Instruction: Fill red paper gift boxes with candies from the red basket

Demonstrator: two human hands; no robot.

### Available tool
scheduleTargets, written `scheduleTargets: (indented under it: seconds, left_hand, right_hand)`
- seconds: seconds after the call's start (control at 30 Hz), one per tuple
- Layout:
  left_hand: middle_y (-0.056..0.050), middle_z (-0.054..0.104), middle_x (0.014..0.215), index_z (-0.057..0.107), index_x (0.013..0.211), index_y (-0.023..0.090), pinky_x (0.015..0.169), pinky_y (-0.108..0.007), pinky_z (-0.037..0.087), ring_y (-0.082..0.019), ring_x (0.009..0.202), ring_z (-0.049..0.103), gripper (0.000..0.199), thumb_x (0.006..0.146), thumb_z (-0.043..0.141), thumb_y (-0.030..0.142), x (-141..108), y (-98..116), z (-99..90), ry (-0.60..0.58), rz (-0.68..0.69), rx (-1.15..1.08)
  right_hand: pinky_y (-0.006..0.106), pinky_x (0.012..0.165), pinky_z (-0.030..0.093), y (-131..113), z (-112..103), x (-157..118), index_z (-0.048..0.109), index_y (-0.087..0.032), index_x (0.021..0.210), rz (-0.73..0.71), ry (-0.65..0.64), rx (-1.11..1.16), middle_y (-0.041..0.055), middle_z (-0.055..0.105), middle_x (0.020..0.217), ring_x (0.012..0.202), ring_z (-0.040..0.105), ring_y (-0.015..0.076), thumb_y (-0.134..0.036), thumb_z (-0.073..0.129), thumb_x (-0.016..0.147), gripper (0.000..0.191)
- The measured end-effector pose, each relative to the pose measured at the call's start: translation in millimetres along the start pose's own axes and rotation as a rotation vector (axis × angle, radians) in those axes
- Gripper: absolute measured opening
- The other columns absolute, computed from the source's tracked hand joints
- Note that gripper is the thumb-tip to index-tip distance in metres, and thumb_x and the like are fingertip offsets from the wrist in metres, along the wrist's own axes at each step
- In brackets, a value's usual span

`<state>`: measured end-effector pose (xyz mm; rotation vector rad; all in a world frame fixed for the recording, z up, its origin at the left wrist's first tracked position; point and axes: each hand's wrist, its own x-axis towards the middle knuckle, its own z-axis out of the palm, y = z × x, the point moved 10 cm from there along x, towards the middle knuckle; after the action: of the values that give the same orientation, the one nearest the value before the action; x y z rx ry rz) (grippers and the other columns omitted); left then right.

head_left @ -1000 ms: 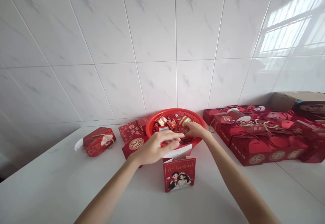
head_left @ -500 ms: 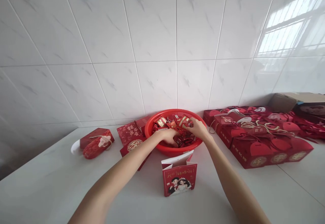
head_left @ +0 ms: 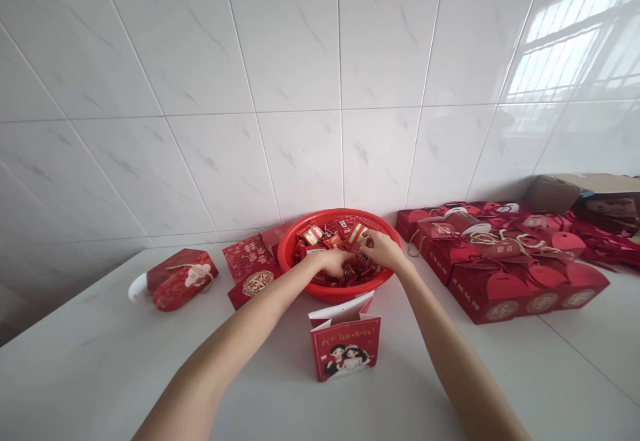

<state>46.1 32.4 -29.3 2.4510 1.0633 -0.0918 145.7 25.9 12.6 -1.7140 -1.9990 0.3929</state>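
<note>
Both my hands reach into a red plastic basket (head_left: pixel 287 254) heaped with wrapped candies (head_left: pixel 333 241). Deep among the red wrappers, my left hand (head_left: pixel 334 262) has its fingers curled down, and the fingertips are hidden. At the right side of the heap, my right hand (head_left: pixel 383 249) pinches at a dark red wrapped candy, beside a gold-and-red one. In front of the basket a red paper gift bag (head_left: pixel 346 351) stands upright with its top open. A cartoon bride and groom are printed on its front.
Red gift boxes (head_left: pixel 505 287) with cord handles stand in rows at the right, a cardboard box (head_left: pixel 555 194) behind them. Left of the basket lie flat red boxes (head_left: pixel 247 257) and a tied red box (head_left: pixel 185 279). A tiled wall (head_left: pixel 300 154) rises behind the white table (head_left: pixel 240 394).
The view has shifted slightly, so everything sits a little higher and further left. Both hands still work among the candies, with the left fingers slightly shifted. The gift bag stays in place.
</note>
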Motion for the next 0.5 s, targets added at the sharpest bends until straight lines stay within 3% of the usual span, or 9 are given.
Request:
scheduleTargets:
  seconds: [0.1,0.27,0.37,0.5]
  left_hand:
    - [-0.004,0.076,0.088,0.074,0.093,0.022,0.07,-0.031,0.052,-0.028,0.082,0.069,0.041,0.052,0.071,0.012,-6,-1,-16.1,0.095,0.026,-0.081]
    - [-0.003,0.073,0.095,0.07,0.099,0.018,0.084,-0.031,0.051,-0.025,0.093,0.067,0.037,0.063,0.064,0.017,-21,-5,-47.5,0.361,0.077,-0.249]
    - [-0.002,0.071,0.09,0.068,0.093,0.017,0.085,-0.032,0.051,-0.024,0.092,0.066,0.031,0.062,0.064,0.017,-27,-9,-56.2,0.458,0.088,-0.333]
    - [-0.001,0.071,0.087,0.066,0.086,0.018,0.085,-0.033,0.051,-0.023,0.09,0.065,0.024,0.063,0.064,0.018,-33,-10,-65.8,0.558,0.099,-0.397]
  right_hand:
    - [0.028,0.072,0.042,0,-1,1,0.065,-0.019,0.108,-0.009,0.012,0.046,0.01,0.072,0.114,0.105,0.065,0.0266,-0.025,0.06,0.087,0.022]
    - [0.028,0.074,0.043,1,-2,3,0.067,-0.019,0.097,-0.035,0.039,0.156,0.0072,0.073,0.102,0.096,0.066,0.0227,-0.028,0.055,0.093,0.016]
    - [0.028,0.077,0.044,0,-4,3,0.067,-0.019,0.096,-0.05,0.059,0.233,0.0068,0.073,0.1,0.093,0.066,0.0211,-0.036,0.05,0.097,0.024]
    - [0.028,0.07,0.044,-6,-7,0,0.067,-0.018,0.09,-0.107,0.06,0.32,0.0024,0.069,0.083,0.077,0.063,0.0178,-0.054,0.046,0.097,0.041]
